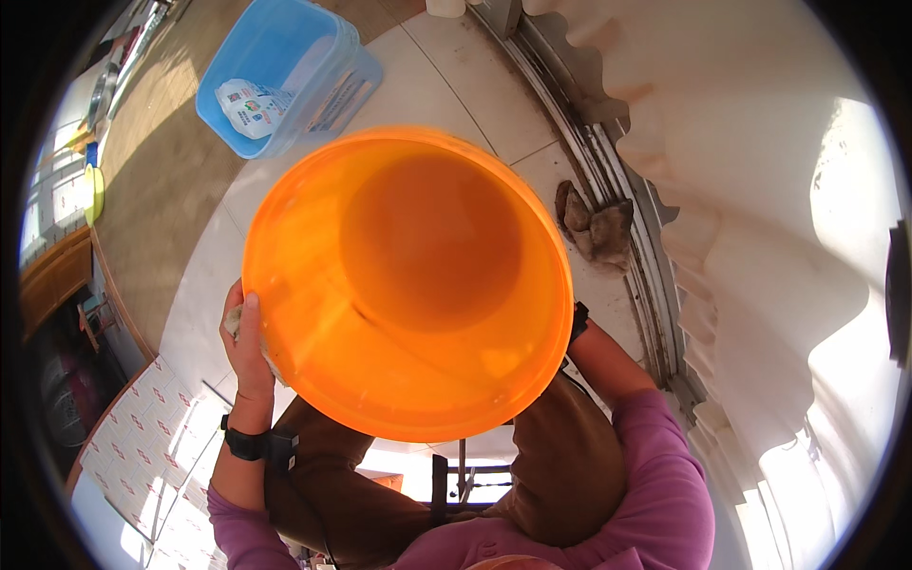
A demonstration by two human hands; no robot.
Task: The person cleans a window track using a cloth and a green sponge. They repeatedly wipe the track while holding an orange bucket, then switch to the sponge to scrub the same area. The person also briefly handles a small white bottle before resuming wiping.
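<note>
A large orange plastic bucket (pixel 427 377) is in front of me, its wide mouth facing up at me. Its round bottom looks darker; whether liquid lies there I cannot tell. My left hand (pixel 248 349) grips the bucket's left side, thumb near the rim. A pale, dirty cloth (pixel 234 320) shows between that hand and the outer wall. My right forearm reaches to the bucket's right side, and the hand itself is hidden behind it. Past the bucket stands a blue translucent plastic bin (pixel 285 43) with a white printed plastic package (pixel 253 107) inside.
A crumpled brown rag (pixel 602 228) lies on the tiled floor (pixel 456 78) beside the metal sliding-door track (pixel 595 164). Long beige curtains (pixel 741 235) hang along the right. A brown mat (pixel 160 164) covers floor at the left. Below the bucket are my knees.
</note>
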